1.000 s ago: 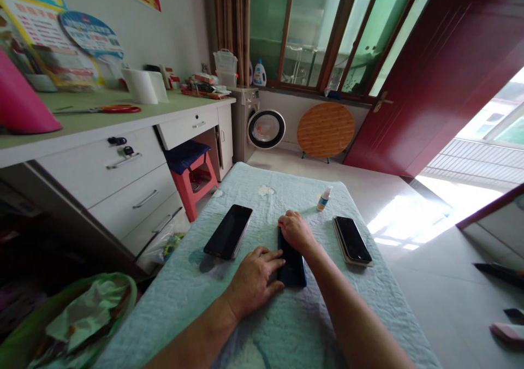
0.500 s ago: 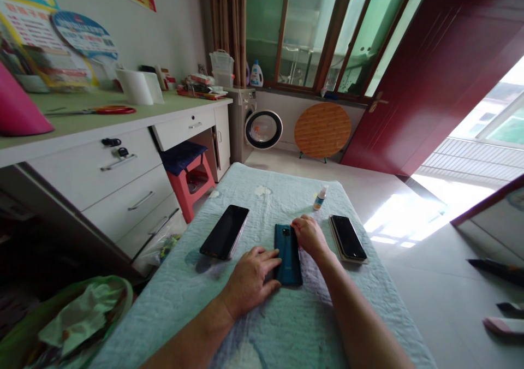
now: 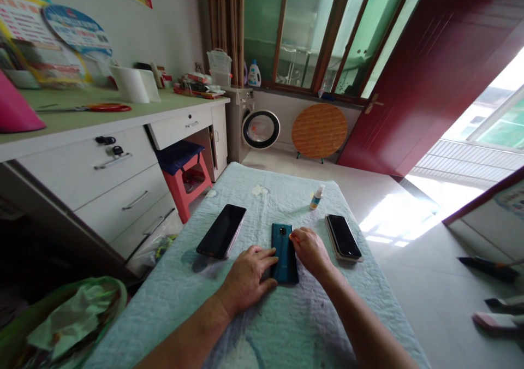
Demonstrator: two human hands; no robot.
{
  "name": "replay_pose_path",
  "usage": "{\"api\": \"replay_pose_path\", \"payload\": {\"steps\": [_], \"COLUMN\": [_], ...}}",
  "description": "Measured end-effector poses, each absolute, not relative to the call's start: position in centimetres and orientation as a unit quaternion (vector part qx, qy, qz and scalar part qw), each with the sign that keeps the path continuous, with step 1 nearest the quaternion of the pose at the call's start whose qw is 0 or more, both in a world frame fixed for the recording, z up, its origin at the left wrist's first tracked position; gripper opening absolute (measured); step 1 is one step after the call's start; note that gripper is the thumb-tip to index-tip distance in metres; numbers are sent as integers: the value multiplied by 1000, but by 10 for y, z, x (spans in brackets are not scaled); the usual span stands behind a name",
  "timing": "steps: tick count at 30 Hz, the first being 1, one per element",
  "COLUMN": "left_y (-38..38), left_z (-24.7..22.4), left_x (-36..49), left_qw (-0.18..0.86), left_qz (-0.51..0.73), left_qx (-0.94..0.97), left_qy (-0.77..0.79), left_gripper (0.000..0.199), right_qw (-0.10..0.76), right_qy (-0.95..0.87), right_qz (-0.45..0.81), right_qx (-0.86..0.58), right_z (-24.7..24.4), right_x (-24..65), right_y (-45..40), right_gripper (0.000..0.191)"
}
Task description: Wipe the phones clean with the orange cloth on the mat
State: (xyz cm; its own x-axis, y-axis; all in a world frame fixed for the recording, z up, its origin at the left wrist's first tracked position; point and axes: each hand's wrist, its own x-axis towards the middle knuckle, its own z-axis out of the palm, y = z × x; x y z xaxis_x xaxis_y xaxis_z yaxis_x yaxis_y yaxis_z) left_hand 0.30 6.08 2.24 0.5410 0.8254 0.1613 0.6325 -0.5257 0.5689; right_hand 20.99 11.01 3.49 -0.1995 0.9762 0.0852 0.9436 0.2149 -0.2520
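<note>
A blue phone lies back side up on the cloth-covered table, its camera block toward the far end. My left hand rests at its left edge, fingers apart, fingertips touching the phone. At the phone's upper right edge, my right hand is closed in a pinch on a small orange thing, mostly hidden by the fingers. A black phone lies to the left, screen up. Another phone lies to the right on a pale case or box. Beyond my right hand stands a small spray bottle.
A desk with drawers runs along the left, a red stool beside it. A green-lined bin stands at the lower left. Farther back are a washing machine with its door open and a round wooden tabletop.
My right hand has moved slightly down along the phone's right edge, still pinching the orange thing. The whole view has shifted a little; my left hand stays at the phone's left edge.
</note>
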Motion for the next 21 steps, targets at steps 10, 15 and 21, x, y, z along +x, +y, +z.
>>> {"api": "replay_pose_path", "payload": {"steps": [10,15,21], "left_y": [61,60,60], "left_z": [20,21,20], "left_x": [4,6,5], "left_qw": [222,203,193], "left_qz": [208,200,205], "left_qx": [851,847,850], "left_qy": [428,448,444], "left_gripper": [45,44,45], "right_qw": [112,117,117], "right_qy": [-793,-809,-815], "right_qz": [106,121,160], "right_qx": [-589,-564,-544], "right_z": [34,35,42], "right_x": [215,216,218], "right_y": [62,42,29], "right_gripper": [24,24,20]}}
